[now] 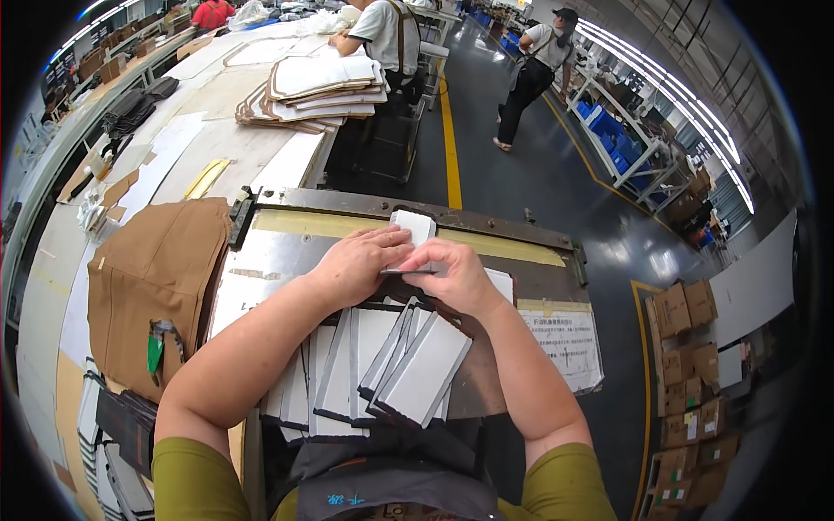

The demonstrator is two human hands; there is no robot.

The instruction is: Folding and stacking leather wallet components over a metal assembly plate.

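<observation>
I see the left hand (pixel 365 256), grip uncurled, on a white piece (pixel 415 225) while the right hand (pixel 456 276) pinches a dark strip (pixel 407 272).

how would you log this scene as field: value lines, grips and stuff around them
left grip: palm down, fingertips over white dark-edged piece
right grip: pinching thin grey piece
surface: metal table
between forearms: overlapping white dark-edged panels
left of table: brown fabric
beyond: stacked white brown-edged panels
aisle: person in black cap
right: cardboard boxes
</observation>
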